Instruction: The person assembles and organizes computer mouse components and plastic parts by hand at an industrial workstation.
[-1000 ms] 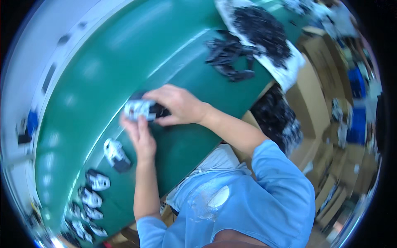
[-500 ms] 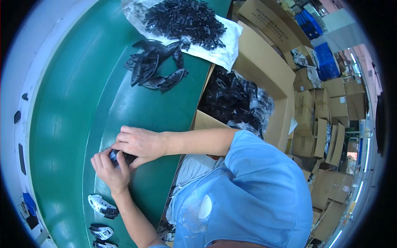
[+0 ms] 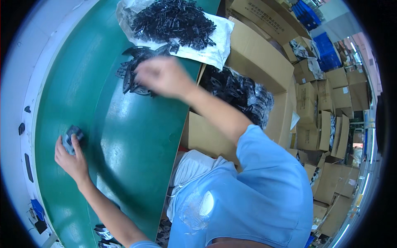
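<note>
right hand moved to black parts, blurred, grip unclear; left hand holding grey piece; two-handed hold ended.

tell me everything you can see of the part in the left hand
The part is compact and angular, dark grey at its far end and paler blue-grey nearer the palm; it looks like hard plastic. The left hand grips it, the thumb lying across it and hiding some of it. It is over the green table; whether it touches that can't be told.
</note>
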